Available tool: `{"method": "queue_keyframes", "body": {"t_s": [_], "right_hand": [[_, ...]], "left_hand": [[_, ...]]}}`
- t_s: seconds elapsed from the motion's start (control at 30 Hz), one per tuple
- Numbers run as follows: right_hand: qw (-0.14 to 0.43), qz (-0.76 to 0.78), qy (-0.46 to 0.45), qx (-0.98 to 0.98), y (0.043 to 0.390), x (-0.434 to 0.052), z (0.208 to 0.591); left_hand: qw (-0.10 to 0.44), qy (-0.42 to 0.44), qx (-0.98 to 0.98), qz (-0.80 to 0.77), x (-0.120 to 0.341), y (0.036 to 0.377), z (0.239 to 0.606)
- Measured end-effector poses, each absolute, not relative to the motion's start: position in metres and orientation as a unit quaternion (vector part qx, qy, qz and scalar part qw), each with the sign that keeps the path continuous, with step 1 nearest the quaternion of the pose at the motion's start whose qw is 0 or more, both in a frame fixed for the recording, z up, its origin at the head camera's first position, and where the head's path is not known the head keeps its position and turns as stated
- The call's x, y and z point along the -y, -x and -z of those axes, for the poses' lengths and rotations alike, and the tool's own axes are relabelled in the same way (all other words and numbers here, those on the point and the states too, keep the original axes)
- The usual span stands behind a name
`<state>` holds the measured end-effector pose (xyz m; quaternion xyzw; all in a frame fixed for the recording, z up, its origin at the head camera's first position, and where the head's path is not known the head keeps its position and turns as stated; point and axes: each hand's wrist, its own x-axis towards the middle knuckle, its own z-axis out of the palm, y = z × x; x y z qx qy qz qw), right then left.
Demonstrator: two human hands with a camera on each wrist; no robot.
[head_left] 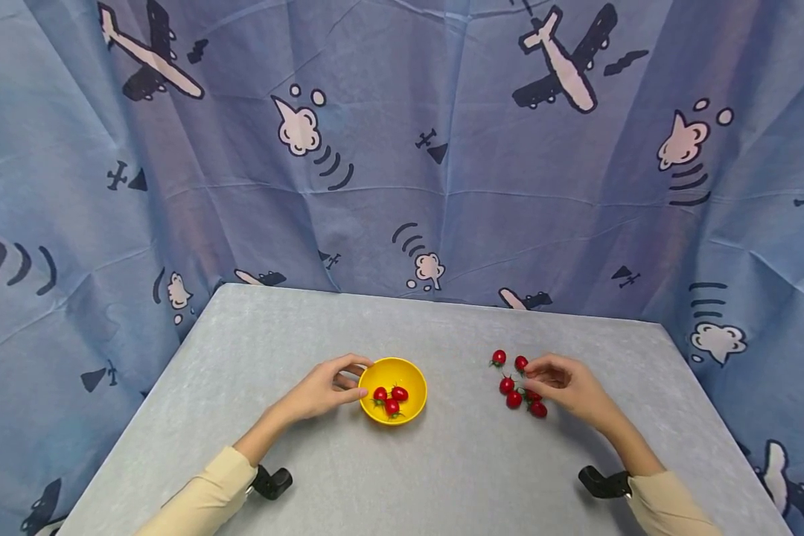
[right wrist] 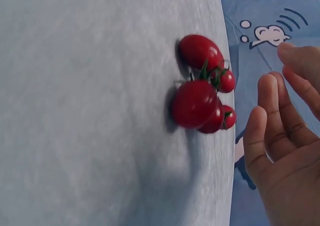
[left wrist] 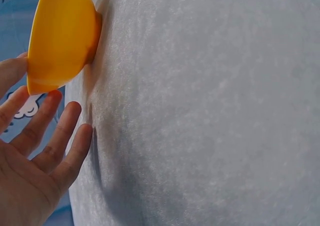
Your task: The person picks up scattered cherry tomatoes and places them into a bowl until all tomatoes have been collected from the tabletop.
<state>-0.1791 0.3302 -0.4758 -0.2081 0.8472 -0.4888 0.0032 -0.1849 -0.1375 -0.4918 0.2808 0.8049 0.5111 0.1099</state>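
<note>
Fingers [left wrist: 60, 136] of our left hand [head_left: 321, 391] lie spread and nearly straight beside the yellow bowl [head_left: 412, 374], the thumb up at its rim and nothing gripped. We judge the bowl is best steadied by light contact at that near rim, so it does not slide on the grey table [head_left: 442, 476]. Inside the bowl sit three cherry tomatoes [head_left: 390, 397], huddled together at the bottom, green stems showing.

Further right, well apart from the bowl, lies a loose cluster of tomatoes [head_left: 512, 380] on the bare cloth, five or six as far as we can tell. Our right hand [head_left: 566, 383] hovers over its right edge with the fingers [right wrist: 265, 146] loosely bent and apart, holding nothing in the wrist view. We would pinch one fruit gently by its body, not the stem, since these look smooth and ready to roll.
</note>
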Motion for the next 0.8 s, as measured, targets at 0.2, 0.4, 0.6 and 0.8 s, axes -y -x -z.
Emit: {"method": "queue_keyframes", "body": {"t_s": [0.2, 0.4, 0.6, 0.8], "right_hand": [[0.001, 0.483, 0.217, -0.848, 0.175, -0.340, 0.478], [0.000, 0.476, 0.216, -0.852, 0.172, -0.348, 0.482], [0.014, 0.477, 0.197, -0.856, 0.169, -0.356, 0.488], [0.013, 0.466, 0.184, -0.865, 0.164, -0.359, 0.492]], "left_hand": [[0.111, -0.282, -0.800, -0.518, 0.137, 0.185, 0.492], [0.113, -0.275, -0.807, -0.510, 0.137, 0.185, 0.492], [0.121, -0.265, -0.809, -0.510, 0.138, 0.185, 0.492], [0.120, -0.268, -0.805, -0.515, 0.138, 0.185, 0.492]]}}
